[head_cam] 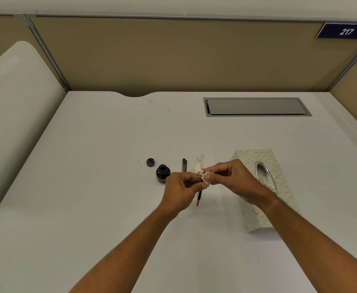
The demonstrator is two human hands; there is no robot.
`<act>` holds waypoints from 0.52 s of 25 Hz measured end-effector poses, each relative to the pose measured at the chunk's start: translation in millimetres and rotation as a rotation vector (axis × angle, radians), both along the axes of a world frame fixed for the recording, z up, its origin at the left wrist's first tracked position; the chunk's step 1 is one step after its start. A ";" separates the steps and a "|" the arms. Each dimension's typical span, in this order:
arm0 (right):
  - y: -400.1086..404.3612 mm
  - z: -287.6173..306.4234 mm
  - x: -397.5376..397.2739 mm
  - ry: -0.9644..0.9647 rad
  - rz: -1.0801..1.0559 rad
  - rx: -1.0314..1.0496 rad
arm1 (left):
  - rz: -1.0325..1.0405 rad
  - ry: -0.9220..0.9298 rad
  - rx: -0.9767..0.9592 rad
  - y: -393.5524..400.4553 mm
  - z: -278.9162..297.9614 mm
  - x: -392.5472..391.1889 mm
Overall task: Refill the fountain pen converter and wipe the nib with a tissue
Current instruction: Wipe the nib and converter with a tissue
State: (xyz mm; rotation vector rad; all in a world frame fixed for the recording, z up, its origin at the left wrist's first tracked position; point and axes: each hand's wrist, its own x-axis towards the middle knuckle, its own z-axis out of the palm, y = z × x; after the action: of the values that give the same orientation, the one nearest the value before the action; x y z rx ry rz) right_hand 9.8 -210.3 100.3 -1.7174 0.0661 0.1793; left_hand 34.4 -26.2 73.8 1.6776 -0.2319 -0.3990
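Note:
My left hand (182,188) grips the fountain pen section with its converter (198,198), whose red end points down toward me. My right hand (232,179) pinches a small white tissue (205,179) around the nib end, so the nib is hidden. An open dark ink bottle (162,173) stands just left of my left hand, and its cap (150,162) lies upside down behind it. The black pen barrel (184,165) lies on the desk behind my hands. A crumpled tissue (197,164) rests beside the barrel.
A patterned tissue box (257,216) sits under my right wrist, at the right. A grey cable hatch (255,106) is set into the white desk (88,187) at the back right. Beige partition walls enclose the desk at the back and the sides.

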 end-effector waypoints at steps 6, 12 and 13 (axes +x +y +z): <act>-6.3 3.3 -0.4 0.012 0.035 0.040 | -0.126 0.044 0.029 3.6 4.6 4.7; -10.1 7.5 3.3 0.002 0.077 0.021 | -0.179 0.085 -0.002 4.7 8.4 4.7; -9.9 7.6 3.8 0.001 0.077 0.024 | -0.161 0.082 -0.001 4.3 8.6 4.5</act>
State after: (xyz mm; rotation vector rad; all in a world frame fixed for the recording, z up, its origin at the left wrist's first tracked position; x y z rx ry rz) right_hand 13.6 -220.3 107.9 -1.6973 -0.0010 0.2370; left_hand 38.8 -22.0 82.4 1.6429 -0.3072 -0.5872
